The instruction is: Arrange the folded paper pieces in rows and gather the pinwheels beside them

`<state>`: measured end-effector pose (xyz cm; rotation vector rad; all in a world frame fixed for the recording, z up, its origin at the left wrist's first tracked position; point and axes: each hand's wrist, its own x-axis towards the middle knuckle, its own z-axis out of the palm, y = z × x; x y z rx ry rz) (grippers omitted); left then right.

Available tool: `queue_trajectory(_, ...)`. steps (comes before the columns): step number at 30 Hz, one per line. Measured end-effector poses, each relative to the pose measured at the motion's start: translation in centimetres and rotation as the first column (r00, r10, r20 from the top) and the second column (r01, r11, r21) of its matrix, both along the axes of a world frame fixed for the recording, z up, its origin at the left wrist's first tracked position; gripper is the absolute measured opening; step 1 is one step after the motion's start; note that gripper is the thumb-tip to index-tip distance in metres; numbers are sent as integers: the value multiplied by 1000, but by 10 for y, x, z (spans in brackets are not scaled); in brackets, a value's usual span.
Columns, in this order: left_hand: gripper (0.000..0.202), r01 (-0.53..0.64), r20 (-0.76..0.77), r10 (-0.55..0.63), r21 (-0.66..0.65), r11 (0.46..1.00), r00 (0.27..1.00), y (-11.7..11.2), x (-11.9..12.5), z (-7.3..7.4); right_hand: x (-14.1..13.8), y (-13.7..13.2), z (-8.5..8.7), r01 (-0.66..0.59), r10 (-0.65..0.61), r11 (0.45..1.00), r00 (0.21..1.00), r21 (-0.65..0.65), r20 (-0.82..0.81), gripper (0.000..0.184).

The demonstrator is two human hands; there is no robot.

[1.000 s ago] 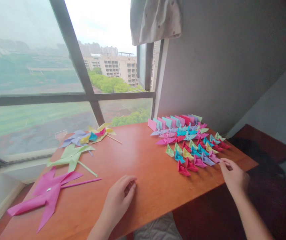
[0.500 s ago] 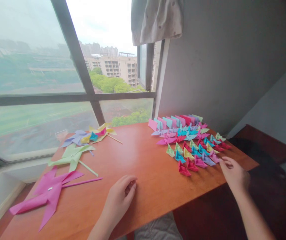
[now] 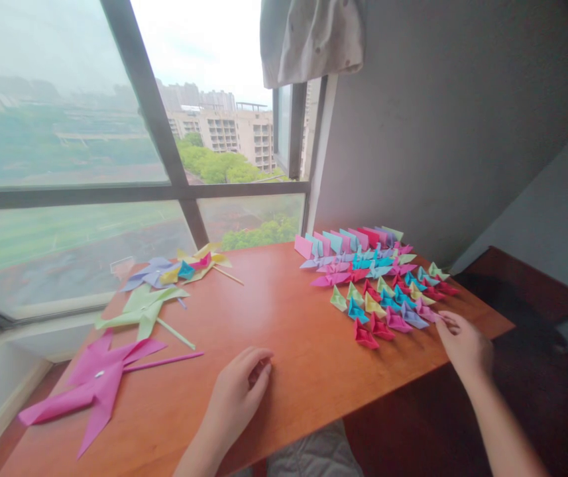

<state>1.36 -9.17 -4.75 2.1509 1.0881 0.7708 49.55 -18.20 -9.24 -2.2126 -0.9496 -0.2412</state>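
My right hand (image 3: 464,341) is at the right end of the paper boats, its thumb and fingertips pinched at the tip of a pink paper boat (image 3: 427,311). That boat stands on the table beside a lavender paper boat (image 3: 413,318). Rows of folded boats in red, blue, yellow and green spread to the left and behind. My left hand (image 3: 244,387) rests on the wooden table (image 3: 303,371) near the front edge. Its fingers are curled together toward the thumb, and I see nothing in them.
Behind the boats are paper cranes (image 3: 336,268) and a row of upright folded cards (image 3: 336,244). Several paper pinwheels, including a magenta pinwheel (image 3: 99,376) and a green pinwheel (image 3: 145,310), lie on the left. A window (image 3: 65,245) borders the table's left and far sides.
My right hand has shifted very slightly to the left, its fingertips still at the pink paper boat. My left hand stays in place.
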Motion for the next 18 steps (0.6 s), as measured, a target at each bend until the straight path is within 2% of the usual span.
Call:
queue_trajectory(6, 17, -7, -3, 7, -5, 1000, 1000, -1, 1, 5, 3, -1, -1, -12, 12, 1000, 999, -7, -39, 43)
queue_trajectory(13, 18, -20, -8, 20, -19, 1000, 1000, -4, 3, 10, 7, -1, 0, 18, -26, 997, 994, -72, -110, 40)
queue_trajectory(15, 19, -22, -3, 22, -25, 999, 1000, -5, 4, 11, 4, -2, 4, 29, -35, 998, 995, -56, -97, 41)
queue_trajectory(18, 20, -22, 9, 23, -35, 999, 1000, -6, 4, 13, -11, -3, 19, 67, -65, 997, 997, 47, -47, 41)
